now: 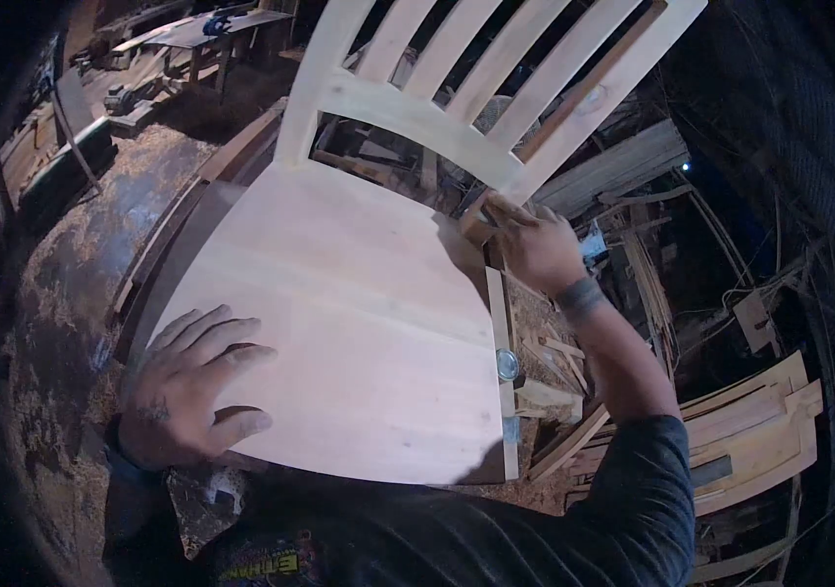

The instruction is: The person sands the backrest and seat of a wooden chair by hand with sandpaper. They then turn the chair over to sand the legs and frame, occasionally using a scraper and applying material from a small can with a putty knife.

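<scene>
One chair (pixel 339 293) of pale, bare wood fills the middle of the frame, its seat facing the camera and its back rising toward the upper edge. The back has two posts, with what look like four slats (pixel 447 54) between them above one cross rail (pixel 417 117).

The left hand (pixel 192 386) lies at the lower left, palm down on the front left corner of the seat. All five fingers are spread and flat, gripping nothing.

The right hand (pixel 535 249) is right of centre, at the back right corner of the seat where the right post meets it. Its fingers are drawn together and curled, with the tips pressed against the wood at that joint. Whether they pinch something small cannot be told. A dark band (pixel 582 293) circles that wrist.

One small round metal piece (pixel 507 364) sits on the right side rail (pixel 501 323) of the seat, below the right hand and apart from it.

At the lower right several curved wooden parts (pixel 750 430) lie stacked, with loose offcuts (pixel 559 352) between them and the chair. Sawdust (pixel 65 284) covers the floor on the left. One workbench (pixel 202 29) stands at the upper left, well apart from both hands.
</scene>
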Demonstrator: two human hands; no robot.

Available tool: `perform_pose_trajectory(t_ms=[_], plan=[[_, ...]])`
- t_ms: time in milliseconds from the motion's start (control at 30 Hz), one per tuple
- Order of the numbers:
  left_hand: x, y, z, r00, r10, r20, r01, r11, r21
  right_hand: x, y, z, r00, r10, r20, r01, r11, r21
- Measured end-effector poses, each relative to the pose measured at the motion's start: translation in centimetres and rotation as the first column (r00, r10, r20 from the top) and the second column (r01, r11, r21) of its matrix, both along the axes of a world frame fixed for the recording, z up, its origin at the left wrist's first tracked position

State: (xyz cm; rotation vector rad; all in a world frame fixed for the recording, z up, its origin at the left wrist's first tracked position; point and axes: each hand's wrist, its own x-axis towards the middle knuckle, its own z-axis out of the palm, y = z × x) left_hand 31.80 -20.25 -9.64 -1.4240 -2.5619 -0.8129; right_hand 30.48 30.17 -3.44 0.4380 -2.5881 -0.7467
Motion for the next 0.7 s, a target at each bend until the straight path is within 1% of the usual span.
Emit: perform_pose_trajectory(t_ms=[33,100,133,200,233,300,333,400,433,500,567,633,700], plan=[[-0.1,0.2,0.2,1.0,-0.01,0.005,0.01,1.0,0.002,-1.6,0.9,-1.9,0.999,0.047,-0.021,-0.047,0.998,0.036],[-0.2,0.2,-0.5,0.999,-0.019,-0.036,0.019,1.0,0.016,-3.7,1.5,-4.7,0.999,-0.028,-0.019,0.029,0.997,0.071],[-0.1,0.2,-0.7,0.998,-0.018,-0.055,0.019,1.0,0.024,-4.9,1.1,-5.8,0.99,-0.139,0.007,0.138,0.988,0.073],[0.1,0.3,-0.5,0.999,-0.012,-0.045,0.011,1.0,-0.008,-3.8,0.4,-6.1,0.973,-0.226,0.053,0.223,0.974,0.045],[0.1,0.2,-0.4,0.999,-0.004,-0.043,0.003,1.0,-0.021,-2.0,-0.7,-4.5,0.978,-0.198,0.061,0.198,0.98,0.018],[-0.1,0.1,-0.4,0.999,-0.011,-0.042,0.01,1.0,-0.02,0.1,-0.7,-3.1,0.984,-0.155,0.09,0.155,0.988,0.011],[-0.1,0.1,-0.5,0.999,-0.006,-0.041,0.005,1.0,-0.014,0.7,-0.1,-2.8,0.983,-0.139,0.116,0.136,0.99,0.034],[-0.1,0.0,-0.6,0.999,-0.008,-0.034,0.008,1.0,-0.001,-0.4,0.5,-3.8,0.99,-0.085,0.114,0.082,0.996,0.032],[-0.2,0.1,-0.6,0.999,-0.029,-0.03,0.029,1.0,-0.003,-1.8,0.8,-5.4,0.995,-0.064,0.076,0.064,0.998,0.002],[0.1,0.2,-0.5,0.999,-0.02,-0.031,0.019,1.0,-0.025,-1.9,0.3,-6.4,0.992,-0.113,0.048,0.113,0.994,-0.004],[0.2,0.0,-0.6,1.0,-0.007,-0.03,0.006,1.0,-0.024,-1.7,-1.5,-5.5,0.971,-0.223,0.081,0.22,0.974,0.049],[0.1,-0.1,-0.7,1.0,-0.017,-0.026,0.017,1.0,-0.002,0.3,0.1,-4.4,0.987,-0.13,0.098,0.118,0.986,0.121],[0.0,0.0,-0.5,1.0,-0.012,-0.022,0.011,1.0,-0.017,1.3,1.1,-3.0,0.993,-0.075,0.09,0.062,0.987,0.146]])
